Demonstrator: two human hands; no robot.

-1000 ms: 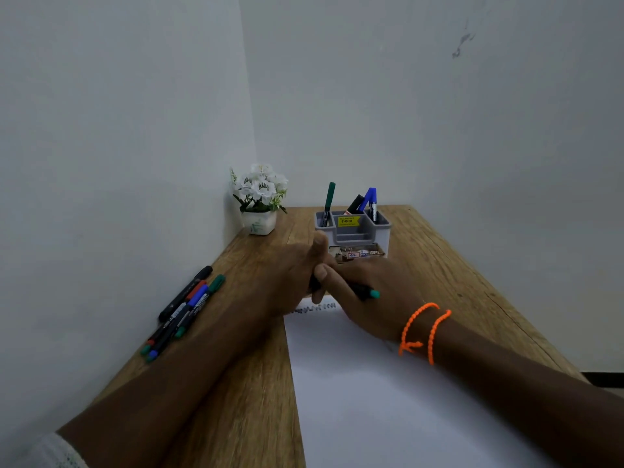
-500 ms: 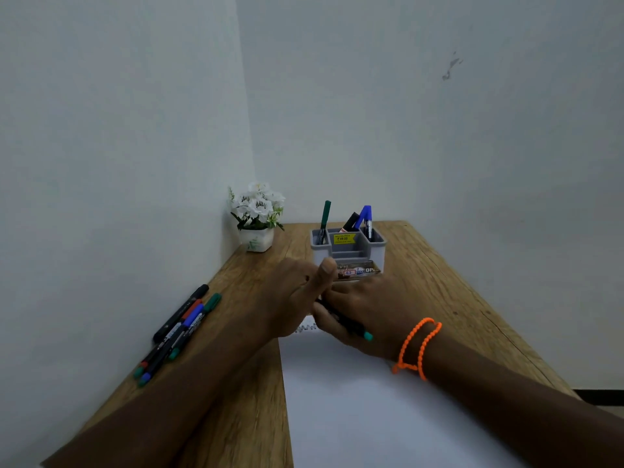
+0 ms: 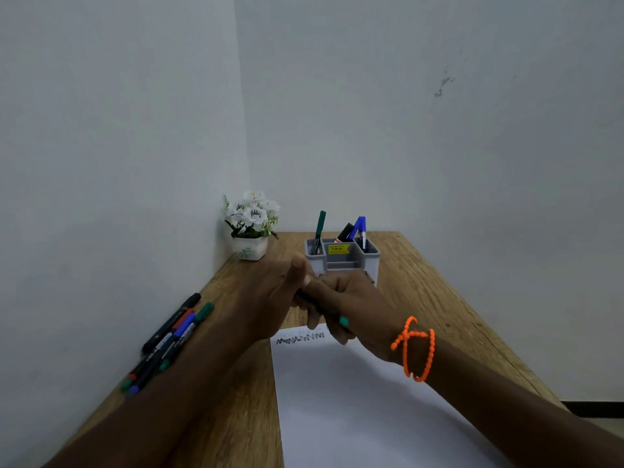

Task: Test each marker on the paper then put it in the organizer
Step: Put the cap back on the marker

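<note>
Two hands are meeting above the paper [image 3: 354,400]: the right hand [image 3: 351,307] is gripping a green-ended marker [image 3: 324,310], the left hand [image 3: 275,295] pinching its far end, just before the organizer [image 3: 342,260].

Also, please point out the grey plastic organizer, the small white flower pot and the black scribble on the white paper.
Grey plastic organizer [image 3: 341,263]: head view, front wall.
Small white flower pot [image 3: 250,248]: head view, pot's front side.
Black scribble [image 3: 300,339]: head view, middle of the line.
</note>
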